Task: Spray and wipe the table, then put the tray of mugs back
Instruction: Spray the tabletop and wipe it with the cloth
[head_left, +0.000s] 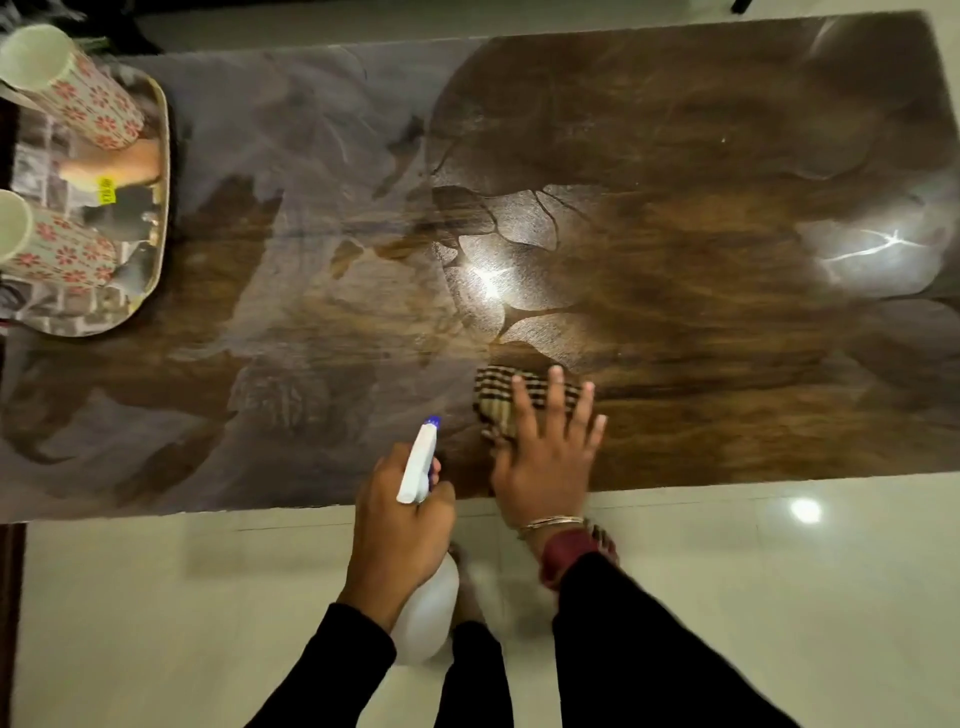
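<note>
A glossy brown wooden table (675, 156) fills the upper view, streaked with wet patches. My right hand (545, 457) presses flat, fingers spread, on a checked brown cloth (498, 400) near the table's front edge. My left hand (400, 519) grips a white spray bottle (423, 462) by its neck, just left of the cloth, with the blue-tipped nozzle over the front edge. At the table's far left end sits a shiny metal tray (156, 218) holding two tall flower-patterned mugs (88, 98), (57, 249).
Pale glossy floor tiles (779, 597) lie below the table's front edge, with my legs and a foot there. A dark piece of furniture (10, 597) stands at the left edge. Light glare spots mark the tabletop.
</note>
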